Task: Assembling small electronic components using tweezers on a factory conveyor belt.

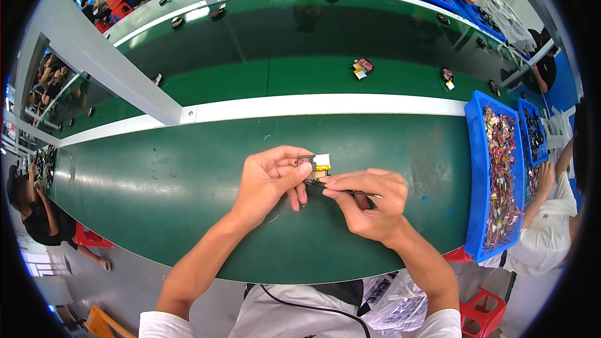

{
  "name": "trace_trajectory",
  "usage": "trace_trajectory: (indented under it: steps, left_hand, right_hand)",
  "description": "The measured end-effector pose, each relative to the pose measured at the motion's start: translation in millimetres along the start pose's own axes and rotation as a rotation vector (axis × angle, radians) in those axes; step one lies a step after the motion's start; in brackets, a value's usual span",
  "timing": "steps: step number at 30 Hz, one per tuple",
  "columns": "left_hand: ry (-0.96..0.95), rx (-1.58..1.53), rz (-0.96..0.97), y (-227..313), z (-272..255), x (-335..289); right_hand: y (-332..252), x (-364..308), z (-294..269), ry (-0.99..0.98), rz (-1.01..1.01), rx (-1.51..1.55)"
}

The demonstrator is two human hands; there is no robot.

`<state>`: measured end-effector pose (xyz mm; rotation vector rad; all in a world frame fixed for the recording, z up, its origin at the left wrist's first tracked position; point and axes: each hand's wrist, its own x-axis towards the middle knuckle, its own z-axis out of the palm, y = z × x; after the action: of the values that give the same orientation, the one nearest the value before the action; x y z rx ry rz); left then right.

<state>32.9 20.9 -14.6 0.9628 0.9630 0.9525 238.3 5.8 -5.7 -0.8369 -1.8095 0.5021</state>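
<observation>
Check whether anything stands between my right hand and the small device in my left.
Only the thin dark tool gripped in your right hand, pointing at the small device in your left hand. Nothing else visible is between them; whether the tool's tip touches is too small to tell.

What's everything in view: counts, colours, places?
small device: 1, multicoloured, left hand
slim tool: 1, dark, right hand
bench: 1, green, foreground
belt: 1, green, beyond bench
rails: 2, white, beside belt
trays: at least four, blue, right side
small parts: many, mixed colours, belt and trays
frame posts: several, grey, both sides
stools: several, red, edges
plastic bags: several, clear, bottom, right
cable: 1, black, lap
co-workers: several, mixed clothing, edges
left hand: 1, bare, over bench
right hand: 1, bare, over bench
</observation>
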Motion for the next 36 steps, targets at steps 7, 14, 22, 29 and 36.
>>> trace_trajectory:
  steps: [7, 14, 22, 29, 36]
  left_hand:
    - [-0.018, -0.012, -0.010, 3.1, 2.4, -1.9]
    - [0.043, 0.096, 0.028, -1.7, 10.8, -3.2]
    - [0.077, 0.129, 0.045, -2.6, 11.6, 3.3]
    - [0.376, 0.390, 0.293, 40.0, -47.1, 108.1]
    - [0.803, 1.610, 0.476, 63.9, -88.6, 168.1]
  right_hand:
    - [0.0, -1.2, -0.2, 0.008, 0.001, -0.005]
    - [5.6, -5.9, 0.0, -0.060, -0.069, -0.069]
    - [10.2, -5.5, 3.0, -0.019, -0.105, -0.076]
    - [5.8, 2.3, -8.5, 0.114, 0.024, -0.064]
    - [21.4, -2.5, -0.9, 0.096, -0.114, -0.116]
